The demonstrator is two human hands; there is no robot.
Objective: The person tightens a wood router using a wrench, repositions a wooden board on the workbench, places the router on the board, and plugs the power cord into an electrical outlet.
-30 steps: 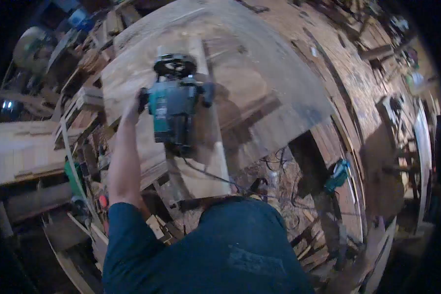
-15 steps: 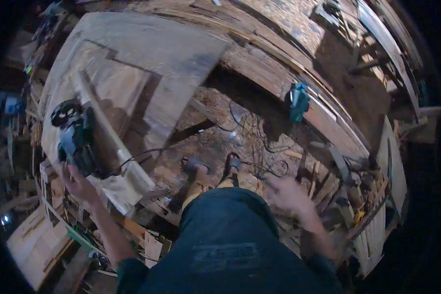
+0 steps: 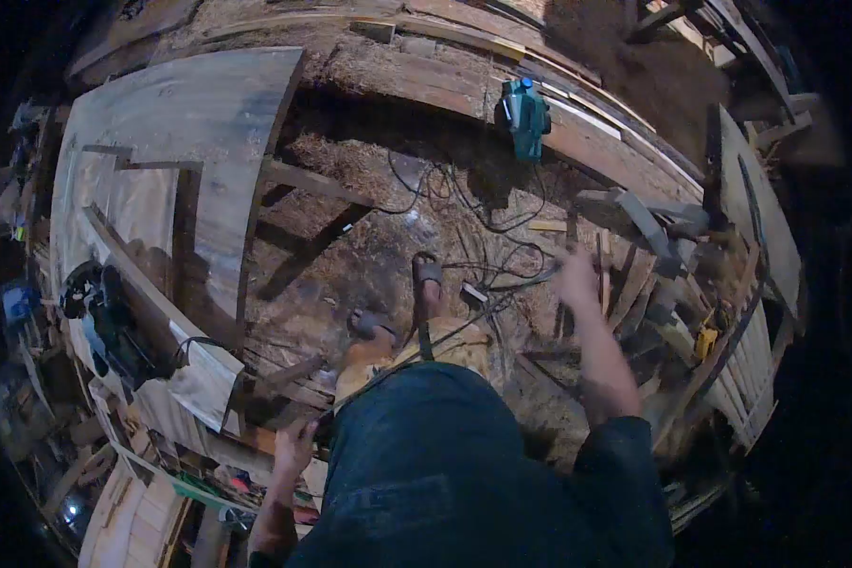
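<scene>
My left hand [image 3: 296, 447] is closed beside my left hip, around a dark power cord [image 3: 450, 333] that stretches across my thighs. The cord's other side reaches my right hand [image 3: 578, 276], whose slightly blurred fingers appear closed on it, out to the right above the loops on the ground. A dark green power tool [image 3: 121, 331] with a round black part rests on the wooden panel [image 3: 227, 90] at left, beside a long wooden beam [image 3: 151, 275]. A green power tool with a blue knob, like a hand planer [image 3: 528, 121], stands on a plank ahead.
My sandalled feet [image 3: 429, 275] stand on ground covered in shavings. Cord loops [image 3: 502, 222] lie ahead of them. Offcuts [image 3: 634, 284] and a yellow tool [image 3: 705, 339] lie to the right. Long planks [image 3: 426, 80] cross the far side.
My left hand has dropped from near the dark green tool to my hip. My right hand has risen forward. The cord now stretches across my thighs, and the view has turned.
</scene>
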